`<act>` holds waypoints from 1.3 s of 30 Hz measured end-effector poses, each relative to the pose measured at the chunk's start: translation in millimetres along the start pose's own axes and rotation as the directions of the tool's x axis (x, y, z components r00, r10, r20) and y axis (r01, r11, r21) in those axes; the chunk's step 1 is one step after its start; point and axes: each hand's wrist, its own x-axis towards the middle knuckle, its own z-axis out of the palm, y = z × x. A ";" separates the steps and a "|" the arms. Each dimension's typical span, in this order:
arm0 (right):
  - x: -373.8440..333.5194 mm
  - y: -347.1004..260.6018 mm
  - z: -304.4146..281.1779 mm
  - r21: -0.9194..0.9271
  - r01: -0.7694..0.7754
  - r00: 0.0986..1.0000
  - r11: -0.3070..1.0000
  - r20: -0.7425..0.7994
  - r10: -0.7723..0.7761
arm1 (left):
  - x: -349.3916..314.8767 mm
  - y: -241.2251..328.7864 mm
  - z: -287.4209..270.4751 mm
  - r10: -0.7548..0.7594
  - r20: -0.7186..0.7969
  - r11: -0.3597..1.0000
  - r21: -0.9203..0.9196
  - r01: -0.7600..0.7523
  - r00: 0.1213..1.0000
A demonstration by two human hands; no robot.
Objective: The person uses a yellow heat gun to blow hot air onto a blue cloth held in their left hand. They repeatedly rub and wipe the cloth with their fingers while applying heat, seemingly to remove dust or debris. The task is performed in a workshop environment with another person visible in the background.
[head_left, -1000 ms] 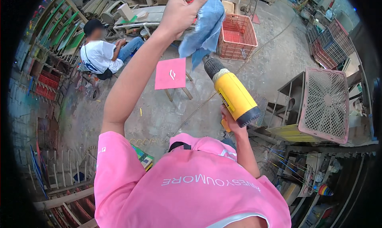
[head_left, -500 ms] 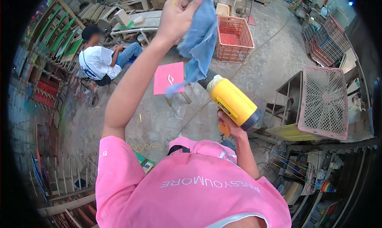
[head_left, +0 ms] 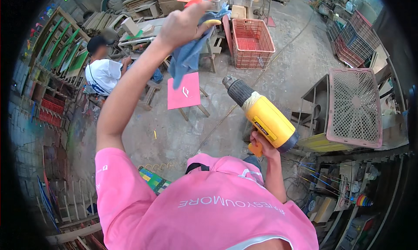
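High in front of me, my left hand (head_left: 185, 25) is closed on a crumpled blue cloth (head_left: 186, 60), which hangs down from it. A small yellow curved piece (head_left: 212, 22) shows beside its fingers; I cannot make out what it is. Lower to the right, my right hand (head_left: 263, 143) grips a yellow and black heat gun (head_left: 272, 123) from below. Its dark nozzle tilts up and to the left, with nothing touching it. A yellow-orange part (head_left: 255, 149) shows by the right fingers. Beneath the cloth stands a pink-topped stool (head_left: 183, 93) with a white mark.
A red plastic crate (head_left: 253, 43) stands on the floor ahead. At right, a pink perforated crate (head_left: 355, 108) rests against a metal frame. A person (head_left: 102, 71) in a white shirt sits at far left. A cable (head_left: 296, 40) runs across the floor.
My left hand has moved left and slightly down, taking the cloth away from the heat gun's nozzle. The heat gun has shifted right and slightly down; its whole nozzle now shows.
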 end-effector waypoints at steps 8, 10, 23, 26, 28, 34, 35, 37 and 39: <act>2.2 -6.0 19.7 -0.030 0.034 0.995 0.999 0.094 -0.031 | 51.7 -1.7 -47.5 -0.406 0.360 0.877 0.412 0.247 0.840; 4.3 -5.3 26.5 -0.062 0.019 0.991 0.998 0.134 -0.010 | 59.8 -14.9 -58.2 -0.425 0.354 0.872 0.407 0.272 0.833; 7.8 26.1 23.2 -0.244 0.031 0.982 0.969 0.190 0.017 | 20.3 -54.9 -80.4 -0.585 0.780 0.656 0.294 0.695 0.223; 18.0 9.7 38.4 -0.107 -0.018 0.975 0.994 0.218 0.041 | 16.3 -63.6 -89.6 -0.450 0.874 0.620 0.157 0.769 0.184; 24.8 5.3 49.4 -0.068 -0.019 0.975 0.998 0.218 0.033 | 5.5 -68.2 -91.1 -0.403 0.884 0.617 0.069 0.784 0.238; 41.1 8.2 64.7 -0.114 0.013 0.985 0.993 0.174 0.007 | 17.8 -45.2 -93.2 -0.380 0.846 0.624 -0.064 0.779 0.374; 44.3 7.8 68.9 -0.115 0.021 0.984 0.993 0.179 0.000 | 20.0 -41.6 -97.0 -0.359 0.837 0.612 -0.124 0.781 0.414; 49.4 3.3 75.5 -0.105 0.011 0.981 0.994 0.194 0.010 | 24.5 -34.0 -100.8 -0.323 0.849 0.573 -0.177 0.801 0.419; 54.8 3.0 80.3 -0.109 0.014 0.979 0.994 0.206 0.009 | 27.6 -16.4 -103.9 -0.367 0.812 0.543 -0.209 0.813 0.453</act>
